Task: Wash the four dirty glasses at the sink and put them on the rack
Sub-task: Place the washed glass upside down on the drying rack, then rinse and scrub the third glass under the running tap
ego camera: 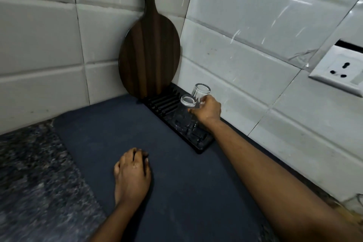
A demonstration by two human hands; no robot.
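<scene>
At nine o'clock lay the speckled dark granite counter (29, 173), with a dark blue mat (176, 192) spread beside it. The left hand (132, 175) rested palm-down on the mat at six o'clock, fingers together and curled, gripping nothing. At twelve o'clock a round dark wooden board (149, 53) leaned in the tiled corner. The black slotted rack (169, 104) sat below it, bearing two clear upturned glasses (201, 91); the right hand (208, 110) had its fingers closed on the nearer glass (186, 108). At three o'clock was a white wall socket (339, 70)

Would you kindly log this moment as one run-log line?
stage: racking | right hand: gripping glass on black rack | second glass: behind it | left hand: flat on dark mat
</scene>
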